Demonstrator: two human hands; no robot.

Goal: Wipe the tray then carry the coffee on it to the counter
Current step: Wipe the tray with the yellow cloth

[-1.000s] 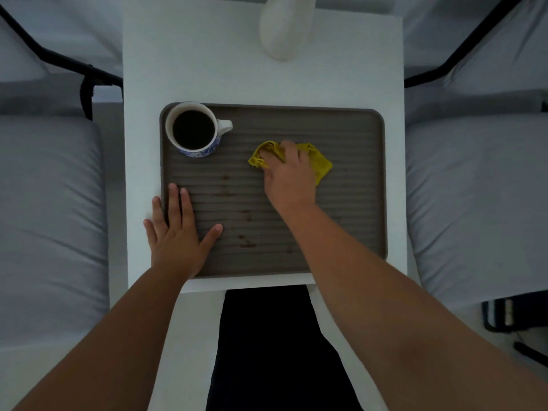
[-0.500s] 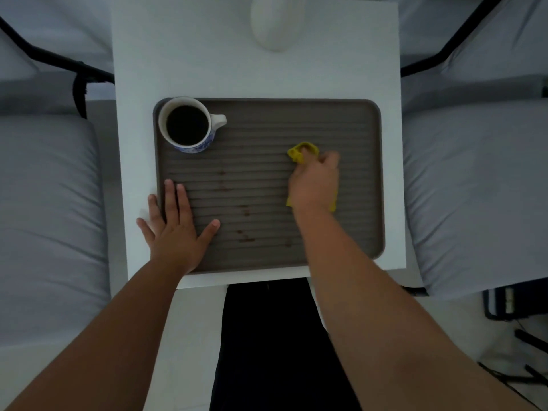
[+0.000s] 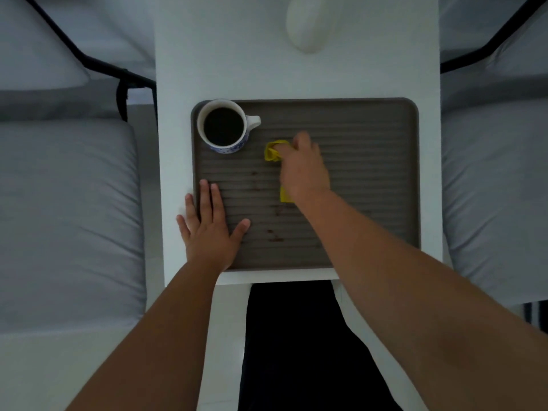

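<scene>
- The job is in its first part: the tray (image 3: 370, 137) is being wiped and is not yet clean. Brown spots show on its ribbed floor in the middle and toward the near edge, so more rubbing is needed there.
- The carry to the counter has not begun; the tray lies flat on the white desk (image 3: 296, 72), filling most of its near half. No counter is in view.
- The right hand (image 3: 304, 170) is curled down over a yellow cloth (image 3: 272, 151), pressing it on the tray's middle, just right of the cup. Bits of cloth stick out at the far left of the hand and at its near side.
- The left hand (image 3: 209, 229) is spread flat and holds nothing. Its palm and fingers lie across the tray's near left corner, likely steadying it.
- The cup (image 3: 224, 127) stands upright in the tray's far left corner, handle to the right. It is filled with dark coffee close to the brim, so I judge it could slop over if the tray is jolted or tilted when lifted.
- A pale rounded object (image 3: 310, 25) stands on the desk beyond the tray; what it is I cannot tell.
</scene>
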